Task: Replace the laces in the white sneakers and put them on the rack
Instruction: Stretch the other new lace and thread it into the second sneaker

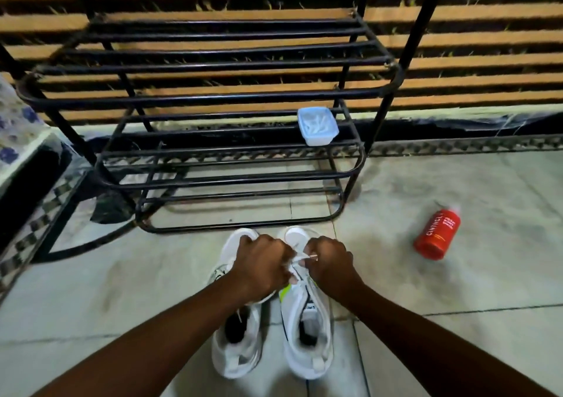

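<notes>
Two white sneakers stand side by side on the tiled floor, toes toward the rack: the left sneaker (237, 345) and the right sneaker (307, 329). Both my hands are over the front of the right sneaker. My left hand (262, 265) and my right hand (329, 259) each pinch a strand of the white lace (300, 257) between them. The black metal rack (231, 98) stands just beyond the toes, with several barred shelves.
A small pale plastic container (317, 126) holding white pieces sits on a lower shelf at the right. A red bottle (437, 234) lies on the floor to the right. A patterned cloth-covered piece of furniture (18, 134) stands at the left.
</notes>
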